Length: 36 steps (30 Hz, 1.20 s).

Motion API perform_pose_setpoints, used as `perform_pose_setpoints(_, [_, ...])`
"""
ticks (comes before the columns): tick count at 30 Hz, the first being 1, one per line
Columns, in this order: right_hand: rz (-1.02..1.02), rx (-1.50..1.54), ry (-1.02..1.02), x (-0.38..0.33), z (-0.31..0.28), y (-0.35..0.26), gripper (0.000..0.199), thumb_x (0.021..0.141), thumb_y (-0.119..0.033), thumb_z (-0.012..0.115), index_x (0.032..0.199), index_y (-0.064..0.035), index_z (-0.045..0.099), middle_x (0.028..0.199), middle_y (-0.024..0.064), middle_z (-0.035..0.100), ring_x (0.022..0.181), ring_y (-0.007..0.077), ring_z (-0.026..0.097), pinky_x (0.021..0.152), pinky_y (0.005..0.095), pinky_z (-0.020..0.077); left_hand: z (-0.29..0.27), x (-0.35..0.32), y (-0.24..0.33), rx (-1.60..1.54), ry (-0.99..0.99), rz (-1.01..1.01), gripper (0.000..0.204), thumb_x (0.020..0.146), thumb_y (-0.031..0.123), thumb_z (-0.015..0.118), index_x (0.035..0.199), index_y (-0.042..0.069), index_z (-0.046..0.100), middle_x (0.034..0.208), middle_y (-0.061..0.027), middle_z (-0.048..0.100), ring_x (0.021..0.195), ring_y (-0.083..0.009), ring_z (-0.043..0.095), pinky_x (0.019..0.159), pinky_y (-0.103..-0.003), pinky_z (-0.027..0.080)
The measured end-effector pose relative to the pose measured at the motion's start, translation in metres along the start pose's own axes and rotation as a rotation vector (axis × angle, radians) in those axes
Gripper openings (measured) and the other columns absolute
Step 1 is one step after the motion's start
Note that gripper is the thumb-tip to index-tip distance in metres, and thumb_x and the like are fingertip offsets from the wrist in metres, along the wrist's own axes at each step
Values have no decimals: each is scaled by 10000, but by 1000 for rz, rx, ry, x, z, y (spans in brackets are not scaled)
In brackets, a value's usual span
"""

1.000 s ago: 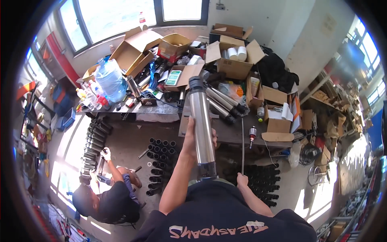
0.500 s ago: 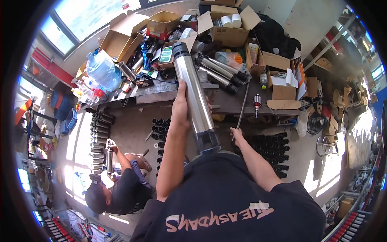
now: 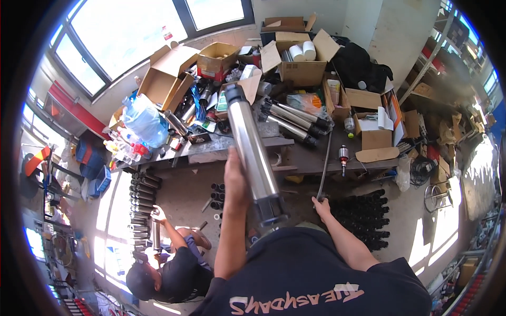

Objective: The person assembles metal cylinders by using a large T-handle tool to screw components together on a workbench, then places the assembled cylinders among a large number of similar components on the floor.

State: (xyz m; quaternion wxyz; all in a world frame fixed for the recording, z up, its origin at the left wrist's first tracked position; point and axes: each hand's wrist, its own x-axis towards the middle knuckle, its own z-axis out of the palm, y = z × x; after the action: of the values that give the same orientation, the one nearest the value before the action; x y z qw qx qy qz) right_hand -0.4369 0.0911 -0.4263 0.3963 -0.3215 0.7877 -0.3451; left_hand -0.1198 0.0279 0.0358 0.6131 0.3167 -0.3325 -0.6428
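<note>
My left hand is closed around a long, shiny steel cylinder with black fittings at both ends, like a pump body. It leans in front of my body, its far end over the table and its near end, with an open cage-like fitting, close to my shirt. My right hand, lower and to the right, is closed on a thin metal rod, which points up toward the table edge. Several similar steel cylinders lie on the table beyond.
The cluttered table carries open cardboard boxes, plastic bags and a red-and-silver motor rotor. Black cylindrical parts stand in rows on the floor at right. At left, a crouching co-worker holds a cylinder beside stacked tubes.
The whole view has tipped upward, so the table and hands sit lower in the picture. Both hands keep hold of the cylinder and the rod.
</note>
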Motion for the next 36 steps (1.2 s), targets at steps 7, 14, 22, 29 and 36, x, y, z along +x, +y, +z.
perform_pose_setpoints(7, [202,121,-163,-38,-46,-56,576,899,-488,701,1191,-21,533,879,28,599,671,114,585,522,269,439,-46,21,-39,-505,-79,-269,654,985,640,432,1268,54,488,989,-176,574,781,-279,626,695,-431,572])
perform_pose_setpoints(14, [341,190,-323,-43,-54,-52,529,954,-573,579,1173,-91,573,899,28,641,688,122,621,514,255,420,-45,22,-14,101,278,-273,546,1069,489,344,1223,-4,522,887,-142,644,698,-251,674,623,-386,596])
perform_pose_setpoints(22, [333,229,-277,-38,-48,-56,569,990,-611,476,1173,-79,562,868,41,639,618,129,597,478,263,404,-56,27,-29,83,248,-160,567,1057,491,360,1145,-37,549,820,-182,662,631,-323,683,567,-438,589])
perform_pose_setpoints(29, [338,247,-268,-38,-49,-49,599,1014,-621,378,1157,-73,575,833,42,644,618,134,598,493,272,416,-23,8,-8,-293,60,-291,642,1039,542,265,1147,-50,488,858,-197,614,647,-316,653,601,-430,583])
perform_pose_setpoints(36, [382,167,-268,-50,-56,-10,652,1008,-646,351,1180,-67,594,865,48,661,636,141,602,499,276,418,-20,13,-6,-136,119,-271,577,1051,495,297,1136,-43,490,826,-199,628,654,-331,674,588,-432,592])
